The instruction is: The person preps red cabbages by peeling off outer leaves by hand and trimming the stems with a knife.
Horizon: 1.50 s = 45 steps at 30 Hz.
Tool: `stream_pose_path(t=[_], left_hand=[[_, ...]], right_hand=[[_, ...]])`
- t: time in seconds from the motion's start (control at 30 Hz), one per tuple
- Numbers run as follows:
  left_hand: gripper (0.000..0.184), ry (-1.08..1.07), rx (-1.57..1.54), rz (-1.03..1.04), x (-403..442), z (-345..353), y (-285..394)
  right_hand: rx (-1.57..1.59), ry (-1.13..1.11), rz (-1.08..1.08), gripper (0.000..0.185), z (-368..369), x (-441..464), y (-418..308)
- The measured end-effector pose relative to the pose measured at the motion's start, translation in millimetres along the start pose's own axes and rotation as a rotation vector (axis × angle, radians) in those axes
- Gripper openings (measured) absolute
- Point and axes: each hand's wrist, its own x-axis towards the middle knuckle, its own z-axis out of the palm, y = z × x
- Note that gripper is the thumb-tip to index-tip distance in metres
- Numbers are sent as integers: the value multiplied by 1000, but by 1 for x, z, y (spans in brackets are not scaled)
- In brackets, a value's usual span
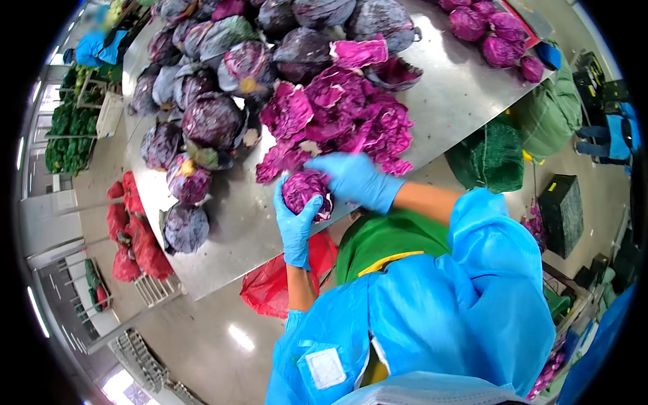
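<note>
A peeled red cabbage (306,194) sits at the near edge of the metal table, bright purple with white veins. My blue-gloved left hand (295,226) is wrapped round its left and lower side, thumb across the front. Against its upper right side is my right hand (358,179), also gloved in blue; motion smears its fingers, and whether they grip a leaf cannot be seen. Just beyond both hands lies a heap of torn purple cabbage leaves (344,118). Dark unpeeled red cabbages (212,120) are piled to the left and behind the heap.
Several peeled cabbages (503,50) lie at the far right of the metal table (442,111). Below its right edge are a dark green mesh sack (489,155) and a black crate (561,214). Red mesh sacks (138,233) stand on the floor at left.
</note>
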Motion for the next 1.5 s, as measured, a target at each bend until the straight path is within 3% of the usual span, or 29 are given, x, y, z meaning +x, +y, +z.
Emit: stream_pose_path(t=[0.1,0.17,0.23,0.27,0.37,0.4,0.43,0.6,0.7,0.8,0.9,0.93,1.03,1.07,1.1,1.17,1.2,1.33,1.5], left_hand=[[89,-65,-27,18,-13,-11,3],[92,-9,-40,3,-17,-8,8],[93,23,-18,38,-15,-8,6],[92,5,-43,13,-14,-9,6],[88,-53,-73,-40,-10,-14,3],[87,-65,-51,-42,-7,-19,-6],[86,-78,-29,-43,-3,-22,-12],[95,-203,-3,35,0,-18,1],[98,-238,-122,19,-4,-11,19],[106,-128,196,161,-8,-3,20],[114,72,610,84,-13,-4,18],[114,-15,354,31,-9,-12,-9],[108,-54,202,-49,-18,-13,-3],[102,-79,84,-135,-20,-14,0],[101,-68,62,-123,-21,-16,0],[99,-48,22,-100,-24,-22,-1],[94,-34,-3,-59,-26,-22,-2],[90,-25,-261,-90,-26,-14,6],[90,-91,-395,-66,-22,0,10]], right_hand=[[414,38,356,44,-23,10,32],[463,-18,423,54,-44,15,35],[-87,300,40,61,-61,29,30],[-218,229,179,65,-72,32,16],[-167,163,-90,65,-72,29,3],[108,18,-136,69,-60,24,4],[300,-79,-105,70,-49,20,-1],[302,-323,-159,55,-15,22,-1],[174,-248,-243,50,-10,18,-3],[183,-177,-268,46,-1,17,-4],[258,-153,-159,36,8,22,-1],[304,24,-173,19,17,22,0],[860,-185,574,22,4,28,-7],[1093,-115,746,21,-3,30,-3],[1038,-138,842,24,-7,31,3],[735,-55,766,28,-24,23,1],[368,155,433,36,-13,15,13],[364,-171,174,66,-26,-21,7],[447,-140,92,70,-15,-15,-6]])
